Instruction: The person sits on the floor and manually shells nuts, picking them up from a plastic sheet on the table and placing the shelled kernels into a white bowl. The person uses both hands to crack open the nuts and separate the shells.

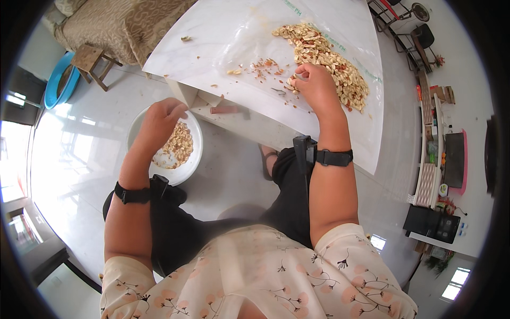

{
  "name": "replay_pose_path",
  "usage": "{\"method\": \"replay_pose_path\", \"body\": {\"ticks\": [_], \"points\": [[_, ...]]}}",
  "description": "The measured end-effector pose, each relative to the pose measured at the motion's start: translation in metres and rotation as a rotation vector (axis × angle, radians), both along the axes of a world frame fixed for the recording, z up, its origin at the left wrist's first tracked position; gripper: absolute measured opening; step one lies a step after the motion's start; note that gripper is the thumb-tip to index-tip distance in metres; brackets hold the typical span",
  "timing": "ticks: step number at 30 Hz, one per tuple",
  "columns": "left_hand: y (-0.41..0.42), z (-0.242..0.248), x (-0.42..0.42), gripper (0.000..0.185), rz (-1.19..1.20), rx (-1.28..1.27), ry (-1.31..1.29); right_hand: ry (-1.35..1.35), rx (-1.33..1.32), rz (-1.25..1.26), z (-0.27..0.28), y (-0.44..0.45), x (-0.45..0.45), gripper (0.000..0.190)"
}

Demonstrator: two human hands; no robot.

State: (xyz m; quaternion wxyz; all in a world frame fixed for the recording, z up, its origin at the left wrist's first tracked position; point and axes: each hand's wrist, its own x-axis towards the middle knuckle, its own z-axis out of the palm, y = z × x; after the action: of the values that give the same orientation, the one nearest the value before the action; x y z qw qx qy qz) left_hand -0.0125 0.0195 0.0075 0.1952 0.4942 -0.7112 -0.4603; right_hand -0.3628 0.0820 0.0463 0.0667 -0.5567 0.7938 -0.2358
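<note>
My left hand (165, 117) hangs over the far rim of a white basin (196, 159) that holds shelled peanuts (181, 143); its fingers are curled, and whether anything is in them cannot be seen. On the table, my right hand (312, 81) is at the near edge of a long heap of peanuts (338, 67), thumb and fingertips bent close over a few nuts. The heap lies on a clear plastic sheet (247, 44) with green print. Reddish skins (265, 68) and a few loose peanuts (234, 72) are scattered left of my right hand, near a small tweezer-like metal thing (278, 91).
The white table (175, 60) has an open shelf beneath, with a reddish block (224, 109) in it. A wooden stool (89, 63) and blue tub (65, 85) stand at the upper left beside a covered sofa (119, 28). Chairs (422, 38) are at the upper right.
</note>
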Motion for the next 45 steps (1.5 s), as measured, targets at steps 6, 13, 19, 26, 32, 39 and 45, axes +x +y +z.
{"method": "replay_pose_path", "body": {"ticks": [6, 13, 19, 26, 32, 39, 45], "points": [[0.002, -0.007, -0.001, 0.034, -0.029, 0.029, 0.026, -0.097, 0.068, 0.001, -0.011, -0.012, -0.004, 0.01], [0.01, 0.016, -0.015, 0.043, -0.098, 0.434, 0.373, -0.204, -0.035, -0.044, 0.002, -0.013, 0.017, 0.011], [0.019, 0.024, -0.033, 0.051, -0.048, 0.855, 0.756, -0.562, -0.117, 0.416, 0.011, -0.006, 0.092, 0.015], [0.009, 0.009, -0.019, 0.041, -0.147, 0.878, 0.785, -0.452, -0.258, 0.318, 0.014, -0.013, 0.095, 0.015], [-0.001, 0.001, 0.01, 0.035, 0.006, 0.385, 0.223, -0.103, -0.05, -0.003, 0.003, -0.011, 0.022, 0.015], [0.003, -0.002, 0.007, 0.036, -0.082, 0.013, -0.002, -0.237, 0.015, 0.07, -0.01, -0.02, 0.016, 0.009], [0.007, 0.011, -0.007, 0.04, -0.075, 0.35, 0.267, -0.125, -0.011, 0.06, -0.007, -0.02, 0.021, 0.009]]}}
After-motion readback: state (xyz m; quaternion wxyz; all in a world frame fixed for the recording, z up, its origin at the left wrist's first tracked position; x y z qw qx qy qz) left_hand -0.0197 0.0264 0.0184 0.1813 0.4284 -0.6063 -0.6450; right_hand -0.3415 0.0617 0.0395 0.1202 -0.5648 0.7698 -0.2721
